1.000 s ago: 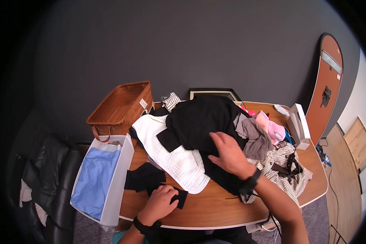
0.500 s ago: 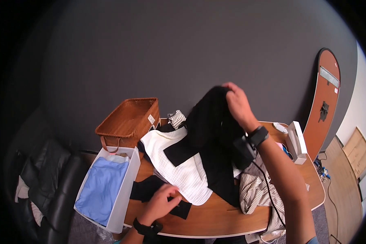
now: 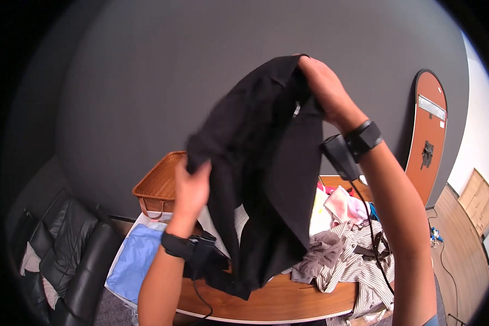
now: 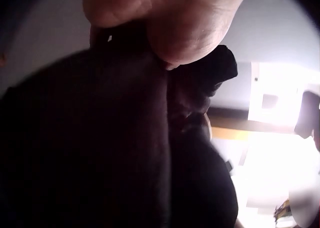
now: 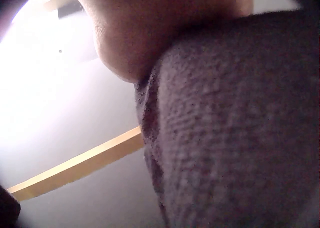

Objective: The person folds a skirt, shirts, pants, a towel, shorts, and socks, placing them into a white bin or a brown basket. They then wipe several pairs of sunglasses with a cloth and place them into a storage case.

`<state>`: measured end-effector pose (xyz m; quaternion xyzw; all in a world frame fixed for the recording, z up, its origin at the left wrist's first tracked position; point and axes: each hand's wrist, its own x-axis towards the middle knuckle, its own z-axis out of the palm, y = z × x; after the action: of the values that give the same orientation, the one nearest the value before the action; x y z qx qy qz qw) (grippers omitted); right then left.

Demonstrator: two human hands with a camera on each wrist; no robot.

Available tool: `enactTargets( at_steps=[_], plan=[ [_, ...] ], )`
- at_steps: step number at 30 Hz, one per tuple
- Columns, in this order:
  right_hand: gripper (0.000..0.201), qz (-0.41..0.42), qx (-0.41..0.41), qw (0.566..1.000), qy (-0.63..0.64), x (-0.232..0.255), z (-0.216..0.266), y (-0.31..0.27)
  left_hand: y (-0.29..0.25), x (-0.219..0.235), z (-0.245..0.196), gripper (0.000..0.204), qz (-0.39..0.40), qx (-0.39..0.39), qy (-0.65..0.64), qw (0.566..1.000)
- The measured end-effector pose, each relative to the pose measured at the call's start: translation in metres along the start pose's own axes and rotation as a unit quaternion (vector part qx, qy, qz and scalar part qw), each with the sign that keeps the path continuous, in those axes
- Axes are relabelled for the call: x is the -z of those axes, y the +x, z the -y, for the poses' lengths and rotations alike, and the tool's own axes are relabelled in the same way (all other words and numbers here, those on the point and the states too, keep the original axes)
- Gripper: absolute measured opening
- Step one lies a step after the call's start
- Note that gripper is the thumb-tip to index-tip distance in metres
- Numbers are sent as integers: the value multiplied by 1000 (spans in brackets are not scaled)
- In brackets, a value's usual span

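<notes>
A black garment with a small white tag near its top hangs in the air between both hands, over the table. My right hand grips its upper edge, high in the head view. Lower and to the left, my left hand pinches another edge of it, the fingers blurred and partly behind the cloth. In the left wrist view the dark cloth hangs just beneath the thumb. Close up in the right wrist view, its knit surface falls from under the hand.
A white box with folded blue cloth stands at the left, a wicker basket behind it. Striped clothing, a grey cloth and a pink cloth lie on the wooden table. Cables hang from both wrists.
My right hand has lifted the black garment from the pile, up and toward me. The left hand has risen from the table's front edge and taken hold of the garment's left side.
</notes>
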<state>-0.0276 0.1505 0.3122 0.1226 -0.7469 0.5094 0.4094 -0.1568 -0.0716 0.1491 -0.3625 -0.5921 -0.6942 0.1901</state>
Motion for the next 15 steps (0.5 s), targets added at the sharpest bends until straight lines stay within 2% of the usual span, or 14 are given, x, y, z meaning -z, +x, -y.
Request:
enactTargets(
  at_steps=[2, 4, 5, 6, 8, 11, 15],
  plan=[
    [26, 9, -6, 999, -37, 19, 2, -10, 16, 9, -40, 43, 14, 95, -207, 974],
    [27, 54, 34, 989, -133, 30, -8, -18, 18, 20, -64, 44, 101, 130, -315, 935],
    [27, 69, 41, 986, -143, 32, -11, -25, 21, 24, -65, 41, 112, 160, -342, 919],
    [26, 79, -57, 991, -93, 34, -13, -34, 22, 28, -65, 41, 112, 159, -341, 920],
    [28, 107, -122, 985, -58, 43, -25, -41, 23, 33, -63, 41, 161, 181, -347, 906],
    [28, 124, -154, 979, -54, 48, -31, -57, 23, 38, -60, 42, 190, 184, -348, 899],
    [23, 149, -150, 977, -21, 52, -47, -69, 23, 38, -51, 42, 186, 189, -334, 904]
  ],
)
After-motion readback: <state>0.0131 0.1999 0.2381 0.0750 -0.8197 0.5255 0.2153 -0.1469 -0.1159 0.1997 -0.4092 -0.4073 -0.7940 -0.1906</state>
